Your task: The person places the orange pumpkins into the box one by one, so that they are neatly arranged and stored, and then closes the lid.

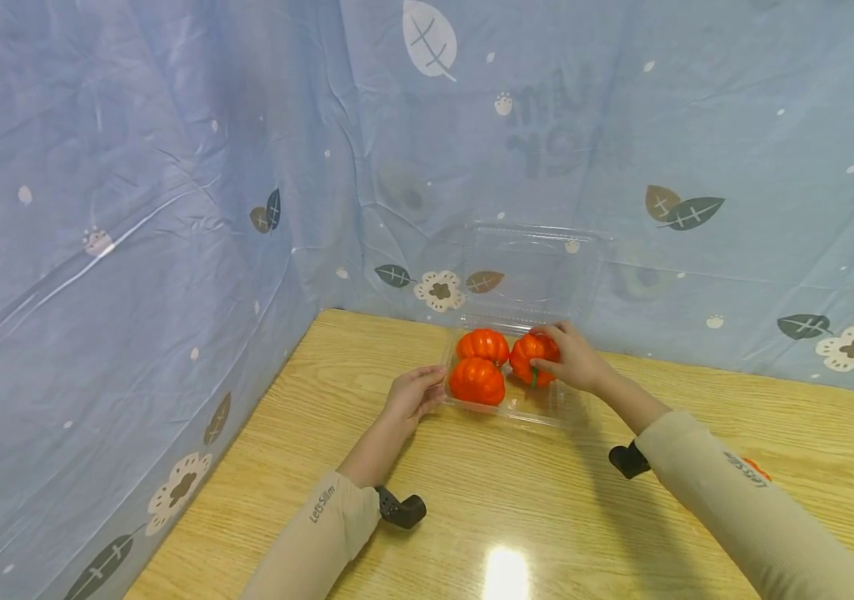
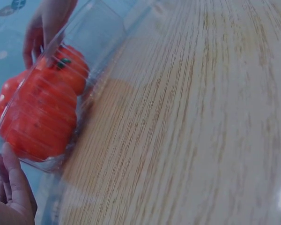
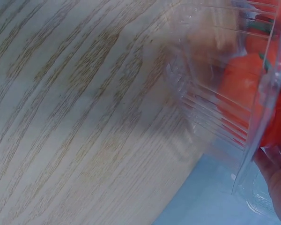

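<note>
A clear plastic clamshell box (image 1: pixel 520 414) stands near the back of the table with its lid (image 1: pixel 535 267) raised against the curtain. Two ribbed orange-red pumpkins (image 1: pixel 477 382) sit in its left half, one behind the other. My right hand (image 1: pixel 576 360) reaches into the right half and grips a third pumpkin (image 1: pixel 534 357), whose green stem faces the front. At the box's left edge, my left hand (image 1: pixel 413 393) pinches the rim between thumb and fingers. Through the box wall in the right wrist view, the held pumpkin (image 3: pixel 246 93) shows beside the right fingers.
The box rests on a wood-grain table (image 1: pixel 501 500). A blue leaf-print curtain (image 1: pixel 427 167) hangs close behind and along the left side. Part of an orange-red object (image 1: pixel 758 469) shows past my right sleeve. Black devices (image 1: pixel 402 509) are strapped to both wrists.
</note>
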`<state>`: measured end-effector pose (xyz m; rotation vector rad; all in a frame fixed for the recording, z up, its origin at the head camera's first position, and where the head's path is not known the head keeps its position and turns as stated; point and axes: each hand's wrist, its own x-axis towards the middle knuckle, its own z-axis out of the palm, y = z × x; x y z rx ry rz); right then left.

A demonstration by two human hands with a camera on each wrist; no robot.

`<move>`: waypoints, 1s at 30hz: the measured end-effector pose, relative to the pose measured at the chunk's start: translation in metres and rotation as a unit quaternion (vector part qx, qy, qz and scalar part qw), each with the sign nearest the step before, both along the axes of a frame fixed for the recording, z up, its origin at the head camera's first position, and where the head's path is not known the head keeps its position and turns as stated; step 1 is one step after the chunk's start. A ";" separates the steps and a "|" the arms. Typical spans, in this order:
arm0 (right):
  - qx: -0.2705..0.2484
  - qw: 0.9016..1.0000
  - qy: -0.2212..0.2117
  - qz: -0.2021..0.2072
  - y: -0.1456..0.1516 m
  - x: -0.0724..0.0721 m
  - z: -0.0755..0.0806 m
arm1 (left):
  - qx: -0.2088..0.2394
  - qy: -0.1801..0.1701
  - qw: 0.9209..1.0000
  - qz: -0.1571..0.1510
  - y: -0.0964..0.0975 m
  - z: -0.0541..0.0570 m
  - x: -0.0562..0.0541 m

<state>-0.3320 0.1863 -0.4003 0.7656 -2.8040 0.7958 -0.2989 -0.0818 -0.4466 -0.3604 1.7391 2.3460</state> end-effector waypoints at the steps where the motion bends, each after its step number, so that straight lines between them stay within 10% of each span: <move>1: 0.000 1.000 0.001 0.000 0.000 0.000 0.000 | 0.000 0.001 1.000 -0.001 0.000 0.000 0.000; 30: 0.003 0.999 0.039 0.010 0.002 -0.003 -0.004 | 0.008 0.000 1.000 0.005 0.001 0.000 -0.001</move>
